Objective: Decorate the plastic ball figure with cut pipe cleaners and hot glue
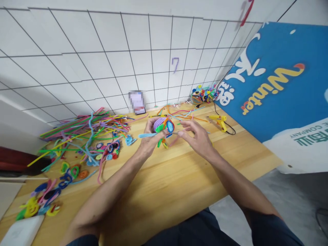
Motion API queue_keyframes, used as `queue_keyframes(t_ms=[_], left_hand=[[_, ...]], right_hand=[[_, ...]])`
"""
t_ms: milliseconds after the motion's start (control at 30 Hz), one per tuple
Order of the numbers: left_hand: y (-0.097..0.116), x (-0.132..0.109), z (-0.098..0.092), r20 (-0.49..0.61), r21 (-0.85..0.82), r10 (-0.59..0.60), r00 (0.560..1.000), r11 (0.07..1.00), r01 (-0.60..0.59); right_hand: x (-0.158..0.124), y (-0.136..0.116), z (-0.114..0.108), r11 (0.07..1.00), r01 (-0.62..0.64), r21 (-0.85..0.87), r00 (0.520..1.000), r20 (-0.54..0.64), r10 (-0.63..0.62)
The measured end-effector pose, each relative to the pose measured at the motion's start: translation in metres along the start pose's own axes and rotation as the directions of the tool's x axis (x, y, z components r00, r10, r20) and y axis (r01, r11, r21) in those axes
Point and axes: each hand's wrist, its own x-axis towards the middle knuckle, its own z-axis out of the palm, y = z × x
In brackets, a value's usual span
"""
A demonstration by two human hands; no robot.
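Note:
A small craft piece (161, 125) of coiled purple, blue, orange and green pipe cleaners is held above the wooden table (164, 191). My left hand (150, 138) wraps round its left side, with the thumb across the front. A light-blue pipe cleaner (146, 135) sticks out to the left past that hand. To the right of the piece, my right hand (196, 136) has its thumb and fingertips close together at a thin strand that runs from the piece. A pink strand hangs between both hands.
Loose pipe cleaners (74, 128) and coiled shapes (48, 198) cover the left side. A phone (137, 102) leans on the tiled wall. At the right are a yellow glue gun (219, 122) with a cord and a colourful finished-looking bundle (205, 94). A white box (22, 231) lies front left.

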Motion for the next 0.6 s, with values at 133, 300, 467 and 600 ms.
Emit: queue_keyframes(t_ms=[133,300,467,600], left_hand=[[0.001,-0.002,0.002,0.031,-0.018,0.002,1.000,1.000,-0.001],[0.002,-0.002,0.003,0.050,-0.011,-0.021,0.999,1.000,0.022],[-0.008,0.000,0.000,0.075,-0.040,-0.074,0.994,0.996,0.077],[-0.012,0.000,-0.001,0.129,-0.068,-0.091,0.987,0.993,0.100]], right_hand=[[0.018,-0.021,0.024,0.989,0.036,0.143,0.998,-0.051,-0.029],[0.026,-0.019,0.038,0.982,-0.029,0.188,0.999,-0.033,0.036],[0.023,-0.011,0.041,0.973,-0.058,0.224,0.997,-0.040,0.069],[0.022,-0.009,0.042,0.976,-0.069,0.208,0.995,-0.062,0.084]])
